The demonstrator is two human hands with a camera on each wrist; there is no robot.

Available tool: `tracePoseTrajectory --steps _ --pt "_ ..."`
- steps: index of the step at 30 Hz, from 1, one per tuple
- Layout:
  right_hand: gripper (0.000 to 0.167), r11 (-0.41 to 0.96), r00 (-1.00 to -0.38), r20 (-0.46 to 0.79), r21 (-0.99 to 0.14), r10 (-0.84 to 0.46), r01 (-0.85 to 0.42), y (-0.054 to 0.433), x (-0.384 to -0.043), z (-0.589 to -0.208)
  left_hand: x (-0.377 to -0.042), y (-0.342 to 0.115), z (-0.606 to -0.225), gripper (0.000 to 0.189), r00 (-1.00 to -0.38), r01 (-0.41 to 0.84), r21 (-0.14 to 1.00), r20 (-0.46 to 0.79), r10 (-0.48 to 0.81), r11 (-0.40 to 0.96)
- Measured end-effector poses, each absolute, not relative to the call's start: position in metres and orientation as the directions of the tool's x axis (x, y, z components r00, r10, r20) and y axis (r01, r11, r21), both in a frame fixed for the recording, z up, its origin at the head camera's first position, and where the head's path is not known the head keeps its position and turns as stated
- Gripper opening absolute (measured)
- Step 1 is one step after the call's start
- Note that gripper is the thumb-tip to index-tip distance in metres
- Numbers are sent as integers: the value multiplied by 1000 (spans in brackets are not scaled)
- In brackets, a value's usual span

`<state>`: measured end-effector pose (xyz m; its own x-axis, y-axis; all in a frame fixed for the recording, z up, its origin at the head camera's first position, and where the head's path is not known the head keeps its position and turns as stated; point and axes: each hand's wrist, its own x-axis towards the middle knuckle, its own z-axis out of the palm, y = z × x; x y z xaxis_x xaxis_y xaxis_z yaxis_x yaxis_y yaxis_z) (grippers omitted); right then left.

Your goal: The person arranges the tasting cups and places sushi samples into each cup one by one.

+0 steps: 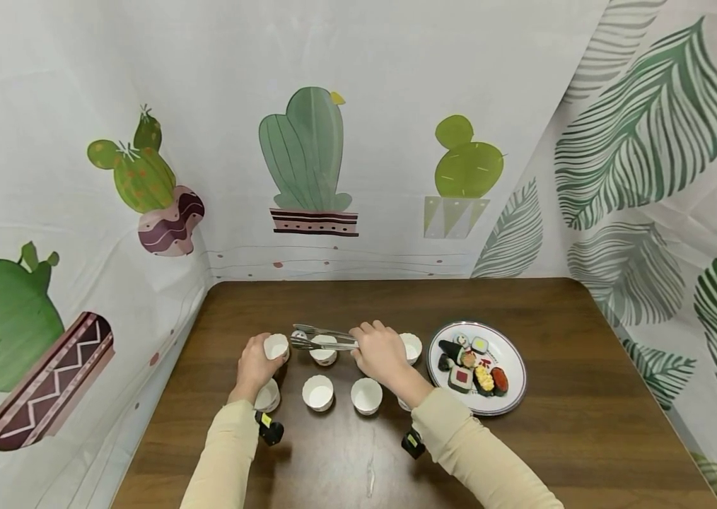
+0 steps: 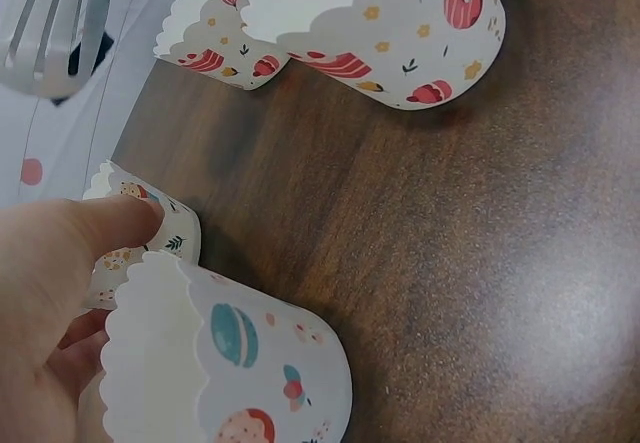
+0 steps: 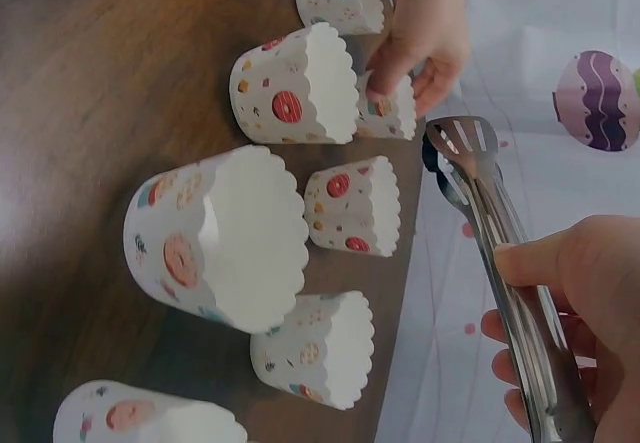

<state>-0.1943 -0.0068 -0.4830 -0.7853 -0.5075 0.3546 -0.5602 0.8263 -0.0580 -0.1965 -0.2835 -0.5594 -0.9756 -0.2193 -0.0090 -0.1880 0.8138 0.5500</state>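
My left hand (image 1: 255,369) holds a small white paper baking cup (image 1: 276,348) at the back left of the table, thumb and fingers on its sides. The cup has a scalloped rim and printed sweets. In my right hand (image 1: 384,353) are metal tongs (image 3: 520,313) with slotted tips, pointing left. A small piece with a dark side (image 3: 431,151) shows between the tips; in the head view it looks like a white-topped sushi roll (image 1: 299,334). The tips hang above the back row, between the held cup and the cup (image 1: 323,351) to its right.
More baking cups stand in two rows: a front-left cup (image 1: 267,396), two front-middle cups (image 1: 318,393) (image 1: 367,396), and a back-right cup (image 1: 411,348). My right arm partly covers another. An oval plate (image 1: 516,382) of toy-like sushi lies right. A patterned cloth (image 1: 397,141) hangs behind.
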Motion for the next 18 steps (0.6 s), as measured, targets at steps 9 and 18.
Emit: tracePoseTrajectory --steps 9,18 --pt "29 829 -776 348 8 -526 -559 -25 -196 -485 -195 -284 -558 64 -973 -199 559 -15 -230 805" --pt "25 832 -787 317 15 -530 -555 -40 -199 -485 -194 -283 -558 65 -976 -185 563 -8 -218 806"
